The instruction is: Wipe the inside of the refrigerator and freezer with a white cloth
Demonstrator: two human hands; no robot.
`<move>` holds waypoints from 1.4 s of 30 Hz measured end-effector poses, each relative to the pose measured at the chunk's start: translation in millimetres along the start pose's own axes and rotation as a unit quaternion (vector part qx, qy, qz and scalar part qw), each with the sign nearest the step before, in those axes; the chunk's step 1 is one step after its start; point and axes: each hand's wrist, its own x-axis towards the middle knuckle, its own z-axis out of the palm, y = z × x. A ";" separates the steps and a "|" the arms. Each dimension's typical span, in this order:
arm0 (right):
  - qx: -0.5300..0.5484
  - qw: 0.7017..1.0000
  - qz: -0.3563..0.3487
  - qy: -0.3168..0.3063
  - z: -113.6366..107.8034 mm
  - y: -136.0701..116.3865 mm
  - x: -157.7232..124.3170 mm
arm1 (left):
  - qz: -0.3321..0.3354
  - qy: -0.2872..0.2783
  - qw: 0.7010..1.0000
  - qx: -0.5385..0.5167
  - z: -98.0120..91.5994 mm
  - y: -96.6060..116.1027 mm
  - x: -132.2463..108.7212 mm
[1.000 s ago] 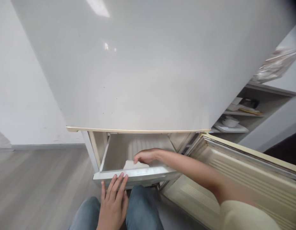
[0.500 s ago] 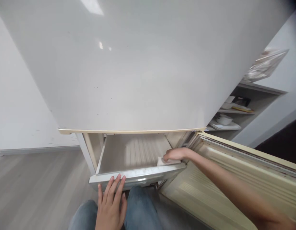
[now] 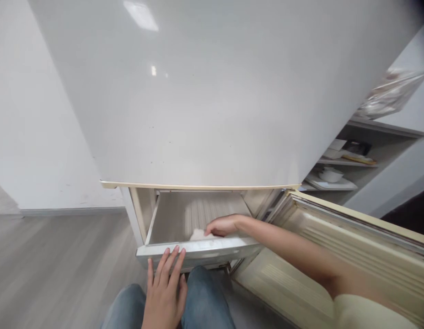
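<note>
While left hand (image 3: 165,292) touches drawer (image 3: 198,249), right hand (image 3: 222,225) presses cloth (image 3: 198,235).

Hands in view: two, a left hand (image 3: 165,292) and a right hand (image 3: 222,225). Cloths: one white cloth (image 3: 198,235), partly hidden under the right hand. Drawers: one pulled-out drawer (image 3: 198,249). Refrigerator doors: two, an upper door (image 3: 205,100) closed and a lower door (image 3: 335,246) swung open. Knees in blue jeans: two, a left knee (image 3: 126,306) and a right knee (image 3: 206,297). Side shelving unit (image 3: 366,151): one, with three shelf levels visible; one white bowl (image 3: 330,174) on it; other items too small to count.
</note>
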 end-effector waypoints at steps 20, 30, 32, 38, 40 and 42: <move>-0.357 0.883 -0.269 0.140 75.3 -47.2 -18.6 | -0.356 0.044 0.916 -0.178 -6.9 -39.4 5.1; -0.297 0.864 -0.210 0.347 26.5 49.5 -101.9 | -0.446 -0.083 0.863 -0.222 -6.6 -56.6 0.4; -0.278 0.852 -0.218 0.387 20.4 70.6 -117.5 | -0.444 -0.089 0.864 -0.222 -4.9 -58.7 -1.0; -0.081 0.684 -0.284 0.667 31.5 133.0 -140.5 | -0.432 -0.052 0.870 -0.231 0.1 -59.0 -3.5; 0.006 0.547 -0.261 0.795 45.0 155.5 -141.7 | -0.447 -0.057 0.863 -0.230 0.8 -59.7 -3.2; -0.006 0.445 -0.179 0.877 60.8 177.4 -136.8 | -0.462 -0.065 0.856 -0.224 1.4 -61.6 -1.7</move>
